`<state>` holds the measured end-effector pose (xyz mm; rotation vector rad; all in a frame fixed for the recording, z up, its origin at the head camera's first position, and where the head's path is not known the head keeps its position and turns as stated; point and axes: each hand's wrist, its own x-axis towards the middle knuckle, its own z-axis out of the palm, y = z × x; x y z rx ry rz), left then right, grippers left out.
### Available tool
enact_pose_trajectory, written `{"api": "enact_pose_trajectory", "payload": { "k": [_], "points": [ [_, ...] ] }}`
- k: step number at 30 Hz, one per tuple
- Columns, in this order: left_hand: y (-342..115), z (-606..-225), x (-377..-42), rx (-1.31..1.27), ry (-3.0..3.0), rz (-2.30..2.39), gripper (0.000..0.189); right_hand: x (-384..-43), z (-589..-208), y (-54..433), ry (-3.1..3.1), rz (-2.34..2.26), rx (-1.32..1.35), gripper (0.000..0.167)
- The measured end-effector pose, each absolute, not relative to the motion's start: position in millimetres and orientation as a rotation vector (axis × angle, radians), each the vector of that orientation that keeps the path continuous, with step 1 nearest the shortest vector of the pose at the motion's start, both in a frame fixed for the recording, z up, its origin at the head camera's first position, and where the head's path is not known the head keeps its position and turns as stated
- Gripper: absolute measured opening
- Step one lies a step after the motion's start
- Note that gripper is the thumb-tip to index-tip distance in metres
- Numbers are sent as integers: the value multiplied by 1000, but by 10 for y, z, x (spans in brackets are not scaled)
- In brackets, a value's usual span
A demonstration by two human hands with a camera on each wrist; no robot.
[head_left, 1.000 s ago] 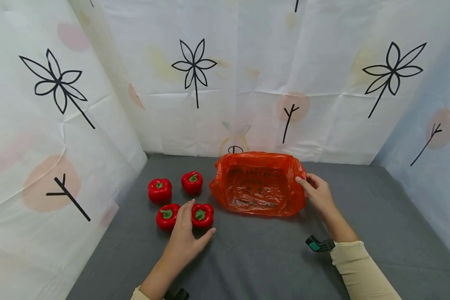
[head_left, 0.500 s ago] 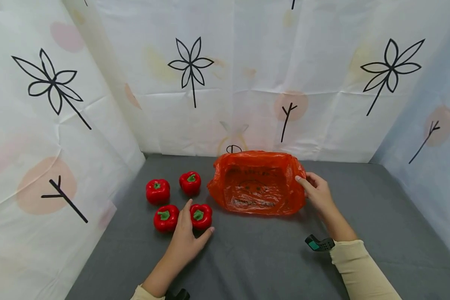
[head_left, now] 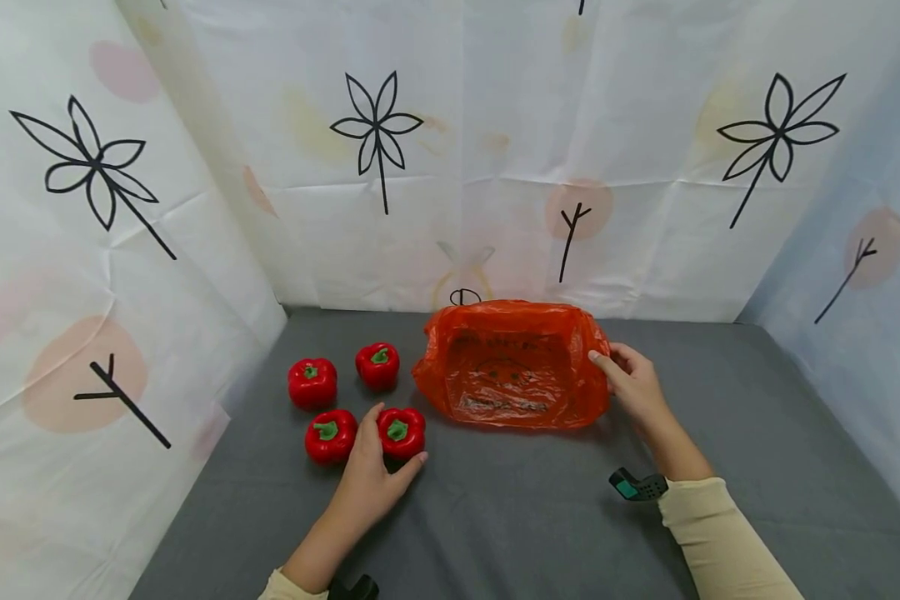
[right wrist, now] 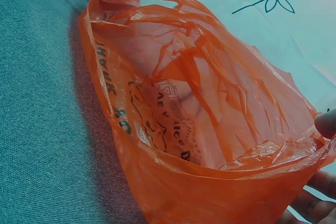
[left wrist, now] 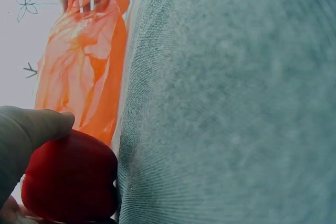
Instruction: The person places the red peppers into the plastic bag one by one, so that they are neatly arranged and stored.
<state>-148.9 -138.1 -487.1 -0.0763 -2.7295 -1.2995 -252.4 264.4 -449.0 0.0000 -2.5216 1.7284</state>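
Observation:
My left hand [head_left: 371,479] is around a red bell pepper [head_left: 401,434] with a green stem, fingers along its left side and thumb at its front right. In the left wrist view the thumb lies against this pepper [left wrist: 71,177], which sits on the grey cloth. My right hand [head_left: 637,387] pinches the right edge of an orange plastic bag [head_left: 510,375], thumb on the near side. The bag's mouth gapes toward me, and the right wrist view shows printed letters inside the bag [right wrist: 184,93]. Some right fingers are hidden behind the plastic.
Three more red bell peppers stand on the left: one beside my left hand [head_left: 331,437], one at the far left [head_left: 312,384] and another near the bag [head_left: 378,367]. White printed curtains [head_left: 495,167] rise behind and beside the grey table [head_left: 525,517].
The head view has shifted slightly. My left thumb has drawn a little closer to the bell pepper, while my right hand keeps its hold on the bag.

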Motion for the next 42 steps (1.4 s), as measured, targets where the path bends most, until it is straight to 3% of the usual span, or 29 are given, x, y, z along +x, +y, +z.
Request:
{"api": "enact_pose_trajectory", "payload": {
  "k": [9, 20, 42],
  "points": [
    [-1348, -4830, -1489, -74, -2736, -1342, 97, -2519, -4482, 2646, -2520, 1743, 4, 47],
    [-1233, -4711, -1513, -274, -2605, -1412, 89, -2515, -4470, 2651, -2488, 1801, -2, 50],
    [-793, -4472, -1854, -587, -2524, -1521, 82, -2488, -4438, 2618, -2415, 1912, 19, 50]
  ]
}}
